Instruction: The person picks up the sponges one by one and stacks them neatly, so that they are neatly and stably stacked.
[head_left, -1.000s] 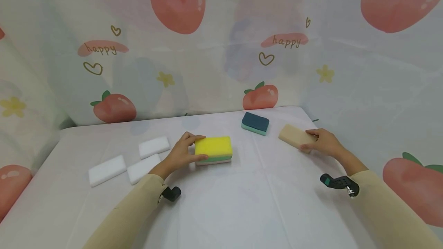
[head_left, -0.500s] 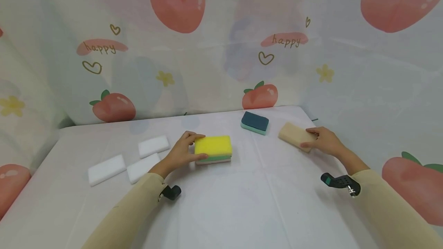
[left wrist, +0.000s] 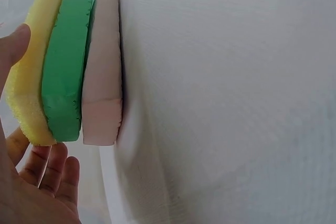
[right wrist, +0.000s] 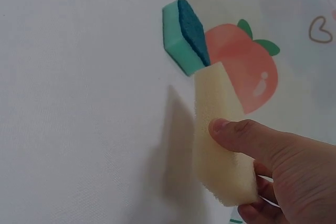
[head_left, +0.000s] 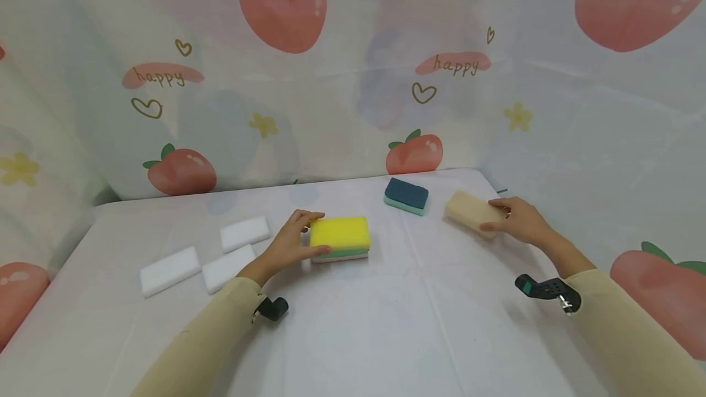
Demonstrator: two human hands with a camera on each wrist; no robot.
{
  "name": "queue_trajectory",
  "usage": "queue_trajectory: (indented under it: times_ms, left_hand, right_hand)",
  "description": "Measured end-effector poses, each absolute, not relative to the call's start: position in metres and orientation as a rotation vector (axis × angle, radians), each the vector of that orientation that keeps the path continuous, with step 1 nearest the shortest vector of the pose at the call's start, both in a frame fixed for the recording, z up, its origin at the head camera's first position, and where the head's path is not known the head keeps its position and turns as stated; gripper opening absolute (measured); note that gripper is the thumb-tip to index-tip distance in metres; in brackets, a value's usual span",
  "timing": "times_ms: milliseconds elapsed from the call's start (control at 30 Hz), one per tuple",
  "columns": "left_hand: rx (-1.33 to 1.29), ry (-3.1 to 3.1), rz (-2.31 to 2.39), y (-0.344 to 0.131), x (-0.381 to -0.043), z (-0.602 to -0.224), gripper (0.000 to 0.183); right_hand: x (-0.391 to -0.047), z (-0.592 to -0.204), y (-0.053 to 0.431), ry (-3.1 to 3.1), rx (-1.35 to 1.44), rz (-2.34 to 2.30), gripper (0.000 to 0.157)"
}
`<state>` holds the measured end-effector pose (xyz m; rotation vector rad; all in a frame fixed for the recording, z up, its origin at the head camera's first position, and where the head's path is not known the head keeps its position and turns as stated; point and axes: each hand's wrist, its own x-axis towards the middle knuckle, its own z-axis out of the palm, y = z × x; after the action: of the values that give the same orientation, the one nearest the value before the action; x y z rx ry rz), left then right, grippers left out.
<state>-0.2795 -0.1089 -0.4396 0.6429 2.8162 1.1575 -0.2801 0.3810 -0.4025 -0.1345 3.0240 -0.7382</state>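
Note:
My left hand [head_left: 289,242] grips the near and far edges of a yellow sponge [head_left: 341,233], thumb in front and fingers behind. The yellow sponge tops a stack; beneath it lie a green sponge [left wrist: 67,66] and a pale pink sponge [left wrist: 102,72], the lowest, against the cloth. My right hand [head_left: 521,222] pinches a beige sponge [right wrist: 218,140] by its near end, thumb on one face and fingers on the other. In the right wrist view the beige sponge stands off the cloth, with its shadow beside it.
A dark blue and teal sponge [head_left: 406,196] lies near the back edge, left of the beige one. Three white sponge blocks [head_left: 171,271] lie at the left. White cloth covers the table [head_left: 375,336]; a printed curtain [head_left: 342,109] hangs behind.
My right hand has raised the beige sponge slightly, its far end now a little higher. The left hand stays at the stack, its index fingertip drawn back a bit.

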Motion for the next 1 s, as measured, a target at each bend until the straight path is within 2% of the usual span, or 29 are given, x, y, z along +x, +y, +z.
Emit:
queue_trajectory:
  times_ms: [1000]
  left_hand:
    - [0.67,2.821,1.182,-0.111,-0.279,-0.443,0.076]
  right_hand:
    - [-0.279,-0.376,0.358,3.012,-0.19,-0.823,0.083]
